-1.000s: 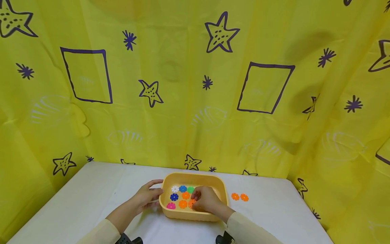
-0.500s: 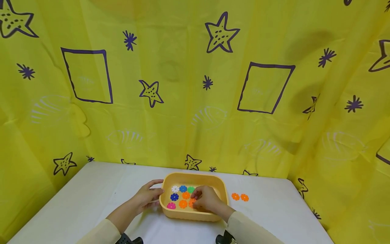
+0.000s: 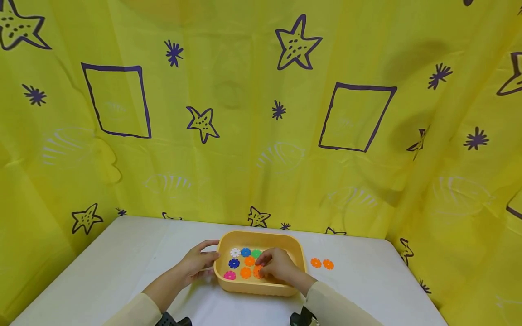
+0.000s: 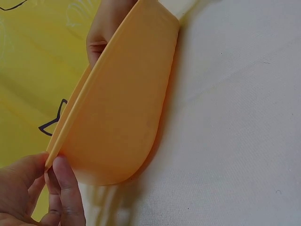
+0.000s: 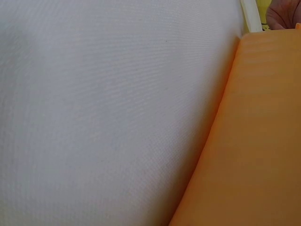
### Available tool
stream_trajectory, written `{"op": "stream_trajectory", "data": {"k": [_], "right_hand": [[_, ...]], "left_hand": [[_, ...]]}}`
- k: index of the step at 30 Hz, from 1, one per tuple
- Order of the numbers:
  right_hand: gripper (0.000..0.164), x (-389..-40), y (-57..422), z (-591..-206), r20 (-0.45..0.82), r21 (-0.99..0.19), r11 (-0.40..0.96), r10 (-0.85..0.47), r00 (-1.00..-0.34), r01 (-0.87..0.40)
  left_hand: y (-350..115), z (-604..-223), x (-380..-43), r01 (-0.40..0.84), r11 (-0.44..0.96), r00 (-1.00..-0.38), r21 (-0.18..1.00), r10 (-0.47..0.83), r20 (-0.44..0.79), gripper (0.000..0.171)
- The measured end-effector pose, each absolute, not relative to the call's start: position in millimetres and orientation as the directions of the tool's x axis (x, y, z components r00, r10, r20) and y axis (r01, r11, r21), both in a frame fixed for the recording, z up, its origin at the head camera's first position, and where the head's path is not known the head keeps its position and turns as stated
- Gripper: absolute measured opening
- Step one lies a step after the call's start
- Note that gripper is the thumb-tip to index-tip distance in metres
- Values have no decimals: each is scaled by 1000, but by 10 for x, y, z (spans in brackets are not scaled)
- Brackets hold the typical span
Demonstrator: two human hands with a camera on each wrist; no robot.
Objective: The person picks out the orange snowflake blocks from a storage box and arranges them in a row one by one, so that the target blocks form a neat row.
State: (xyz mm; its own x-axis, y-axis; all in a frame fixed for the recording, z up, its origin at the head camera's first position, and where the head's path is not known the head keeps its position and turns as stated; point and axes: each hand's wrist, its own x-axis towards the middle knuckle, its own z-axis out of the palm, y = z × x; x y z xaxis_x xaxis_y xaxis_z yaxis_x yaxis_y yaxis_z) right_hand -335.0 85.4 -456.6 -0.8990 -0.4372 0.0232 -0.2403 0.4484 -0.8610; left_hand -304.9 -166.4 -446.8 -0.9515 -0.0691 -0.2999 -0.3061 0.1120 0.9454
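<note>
A yellow-orange plastic basin stands on the white table, with several notched, flower-shaped plastic discs on its floor. On its left side my left hand pinches the rim; the left wrist view shows the thumb and fingers on either side of the basin wall. Inside the basin, my right hand pinches an orange disc low over the floor with curled fingers. Beside it lie two more orange discs, one nearer and one farther. The right wrist view shows mostly the basin's outer wall, hiding the right fingers.
White, blue, green, dark blue and pink discs lie in the basin. Two orange discs lie on the table right of it. A yellow patterned curtain surrounds the table.
Both hands stay almost where they were, and the basin and discs keep their places. The head view has shifted very slightly.
</note>
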Motion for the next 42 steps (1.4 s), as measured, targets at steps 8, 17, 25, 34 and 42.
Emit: {"op": "stream_trajectory", "data": {"k": [8, 17, 25, 34, 42], "right_hand": [[16, -3352, 857, -4556, 2, -855, 464, -440, -898, -230], [15, -3338, 880, -4519, -34, -856, 474, -455, -890, -209], [15, -3327, 903, -4478, -79, -840, 511, -446, -891, -181], [19, -3323, 964, -4465, -106, -866, 479, -456, -884, -143], [21, -3307, 1042, -4412, -115, -897, 426, -486, -866, -119]], "left_hand": [[-1662, -4454, -3039, -303, 109, -953, 947, -65, -297, 50], [-1667, -4477, -3047, -303, 99, -953, 948, -61, -298, 51], [-1665, -4462, -3036, -301, 101, -953, 948, -66, -296, 51], [-1660, -4460, -3031, -301, 99, -953, 948, -66, -296, 50], [-1656, -4462, -3038, -303, 110, -952, 947, -69, -297, 50]]}}
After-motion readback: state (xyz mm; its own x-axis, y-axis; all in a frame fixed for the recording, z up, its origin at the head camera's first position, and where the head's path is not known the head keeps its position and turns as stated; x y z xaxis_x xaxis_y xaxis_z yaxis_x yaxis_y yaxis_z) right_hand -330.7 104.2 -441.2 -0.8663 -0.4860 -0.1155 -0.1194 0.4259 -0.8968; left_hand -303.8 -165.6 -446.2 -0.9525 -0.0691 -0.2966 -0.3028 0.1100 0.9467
